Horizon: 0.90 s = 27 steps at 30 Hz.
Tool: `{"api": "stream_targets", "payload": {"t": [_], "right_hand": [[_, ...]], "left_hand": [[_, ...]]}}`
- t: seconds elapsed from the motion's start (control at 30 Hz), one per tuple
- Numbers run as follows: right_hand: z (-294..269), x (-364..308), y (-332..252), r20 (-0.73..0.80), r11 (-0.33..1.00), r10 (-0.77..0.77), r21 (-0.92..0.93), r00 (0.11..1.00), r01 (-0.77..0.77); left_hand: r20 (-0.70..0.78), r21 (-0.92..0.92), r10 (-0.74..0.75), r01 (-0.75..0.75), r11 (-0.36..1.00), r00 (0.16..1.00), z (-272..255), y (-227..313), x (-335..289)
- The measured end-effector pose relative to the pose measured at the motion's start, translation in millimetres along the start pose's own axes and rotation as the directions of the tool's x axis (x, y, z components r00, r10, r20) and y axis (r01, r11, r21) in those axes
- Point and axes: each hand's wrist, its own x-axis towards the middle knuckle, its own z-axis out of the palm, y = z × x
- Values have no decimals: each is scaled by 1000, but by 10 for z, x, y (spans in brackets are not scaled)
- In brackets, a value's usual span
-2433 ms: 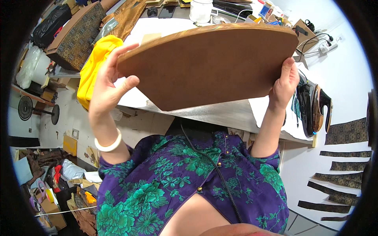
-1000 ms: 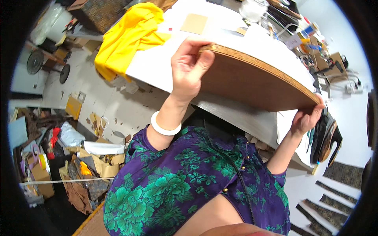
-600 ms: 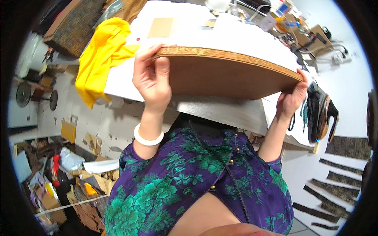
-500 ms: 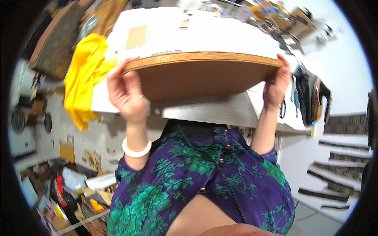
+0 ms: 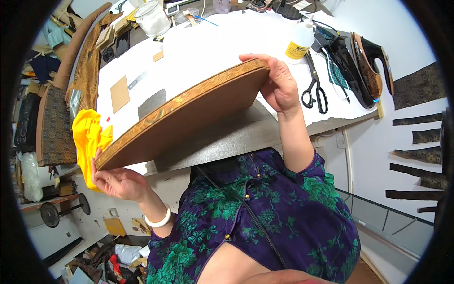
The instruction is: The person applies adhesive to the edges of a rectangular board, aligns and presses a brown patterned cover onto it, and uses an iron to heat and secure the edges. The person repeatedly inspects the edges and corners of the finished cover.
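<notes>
A brown curved panel (image 5: 189,127) is being held tilted over the worktop (image 5: 208,57).
Its ends are being gripped by the fingers of the left hand (image 5: 122,183) and the right hand (image 5: 283,91), probably so that the weight is being shared. Its upper face is being hidden by the tilt; beneath it, a grey sheet (image 5: 152,102) is being partly covered.

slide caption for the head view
The left hand and right hand hold a tilted brown board over a worktable, yellow cloth at left, black scissors at right.
</notes>
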Motion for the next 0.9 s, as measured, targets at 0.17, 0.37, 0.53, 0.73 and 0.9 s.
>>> {"api": "stream_targets", "payload": {"t": [0.17,0.37,0.53,0.73,0.9], "right_hand": [[-31,57,56,75,998,-27,59,997,22],[-88,75,149,117,995,10,99,993,-22],[-94,70,114,159,998,-57,6,986,56],[-68,58,133,154,994,-103,-11,983,106],[-59,55,151,142,998,-42,55,989,34]], "left_hand": [[-28,53,-37,39,998,999,234,241,-36],[-59,81,-46,50,995,997,329,263,-30],[-55,277,28,-12,961,998,407,317,-63],[-103,284,47,-16,959,994,512,284,-82],[-142,252,19,18,968,990,550,322,-83]]}}
